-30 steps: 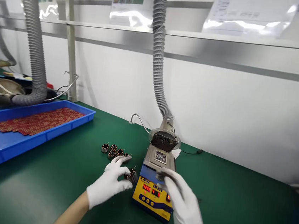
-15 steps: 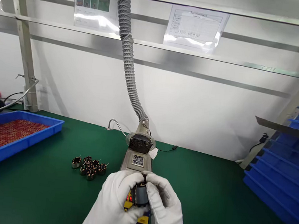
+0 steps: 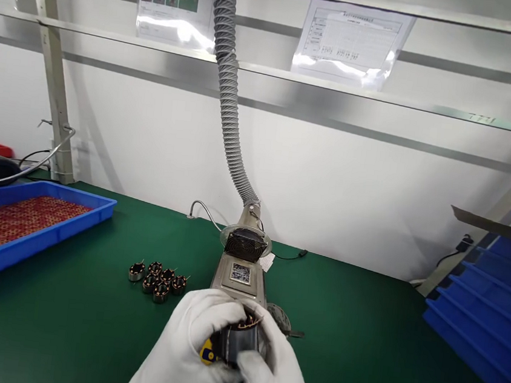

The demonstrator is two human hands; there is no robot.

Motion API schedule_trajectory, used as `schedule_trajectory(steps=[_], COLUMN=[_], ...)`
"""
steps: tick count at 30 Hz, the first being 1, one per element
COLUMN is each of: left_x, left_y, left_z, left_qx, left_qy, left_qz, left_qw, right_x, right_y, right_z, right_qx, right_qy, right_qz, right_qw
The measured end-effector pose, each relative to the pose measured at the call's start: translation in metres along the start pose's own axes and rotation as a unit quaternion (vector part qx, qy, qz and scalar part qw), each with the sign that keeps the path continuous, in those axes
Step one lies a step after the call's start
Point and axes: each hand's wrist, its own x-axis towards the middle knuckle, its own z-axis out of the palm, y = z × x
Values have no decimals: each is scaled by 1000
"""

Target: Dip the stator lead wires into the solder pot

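Both my hands wear white gloves and meet low in the middle of the view. My left hand (image 3: pixel 191 349) and my right hand (image 3: pixel 275 373) are closed together round a small dark wound coil part (image 3: pixel 240 339) with copper wire at its top. They hover over the front of a yellow and blue solder pot unit (image 3: pixel 239 278), hiding its display. Several similar coil parts (image 3: pixel 157 279) sit in a cluster on the green mat (image 3: pixel 64 317), left of the unit.
A grey ribbed extraction hose (image 3: pixel 229 97) drops to a small fan (image 3: pixel 244 243) behind the unit. A blue tray (image 3: pixel 32 235) of red parts lies at the left. Stacked blue trays (image 3: pixel 491 295) stand at the right. A white wall with shelf rail is behind.
My left hand picked a coil part from the mat and joined my right hand over the unit. The view swung right and then tilted slightly; the hands now sit a little lower.
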Motion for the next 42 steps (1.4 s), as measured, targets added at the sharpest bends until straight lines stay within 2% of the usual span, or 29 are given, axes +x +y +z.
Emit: schedule_trajectory(steps=[1, 3, 5, 6, 8, 9, 11, 12, 13, 14, 17, 18, 19, 21, 23, 25, 28, 29, 30, 33, 34, 35, 39, 41, 42], left_x=[0, 0, 0, 0, -1, -1, -2, -2, -2, -2, 0, 2, 3, 4, 4, 3, 2, 3, 4, 8, 9, 9, 5, 3, 2], left_y=[0, 0, -1, -2, -6, -8, -12, -12, -11, -10, -2, 0, 2, 3, 1, -2, -4, -3, -1, 6, 8, 10, 11, 9, 7], left_z=[-1, -5, -8, -9, -11, -12, -15, -17, -20, -22, -26, -24, -22, -15, -10, -11, -21, -24, -27, -25, -21, -16, -3, -8, -14], left_qx=[14, 14, -23, -47, -102, -132, -187, -206, -216, -216, -181, -175, -180, -227, -287, -323, -359, -359, -354, -336, -345, -359, -388, -404, -412], left_qy=[7, -22, -55, -53, -14, 19, 99, 121, 119, 86, -119, -153, -156, -105, -40, 18, 140, 156, 146, -12, -44, -44, 59, 115, 163], left_qz=[14, -6, -32, -40, -77, -118, -216, -256, -285, -306, -321, -311, -293, -251, -227, -241, -265, -275, -287, -345, -350, -341, -288, -291, -286], left_qw=[1000, 1000, 998, 997, 992, 984, 953, 937, 926, 923, 922, 922, 926, 935, 930, 915, 884, 878, 878, 876, 870, 868, 874, 860, 850], right_x=[-1, -2, -2, -2, -1, 0, 0, -1, -2, -4, -9, -9, -10, -8, -5, -2, 0, 0, 0, 0, -1, -1, -3, -5, -5], right_y=[3, 8, 12, 14, 15, 15, 12, 10, 7, 4, -2, -2, -1, 3, 9, 12, 12, 11, 10, 10, 11, 13, 20, 20, 19], right_z=[5, 11, 12, 12, 10, 10, 11, 11, 12, 12, 13, 13, 14, 15, 17, 17, 13, 11, 10, 7, 7, 8, 12, 11, 10], right_qx=[18, 53, 80, 91, 112, 126, 161, 179, 195, 206, 210, 205, 199, 187, 174, 159, 154, 157, 159, 145, 136, 127, 92, 82, 80], right_qy=[-2, 8, 17, 17, 3, -12, -45, -57, -64, -66, -52, -46, -42, -43, -54, -67, -71, -69, -65, -48, -38, -29, -13, -19, -23], right_qz=[18, 44, 56, 65, 98, 123, 169, 183, 190, 191, 182, 181, 181, 180, 179, 186, 196, 196, 192, 165, 149, 134, 100, 111, 119], right_qw=[1000, 998, 995, 994, 989, 984, 971, 965, 960, 957, 959, 961, 962, 965, 967, 967, 966, 966, 966, 974, 979, 982, 991, 990, 989])
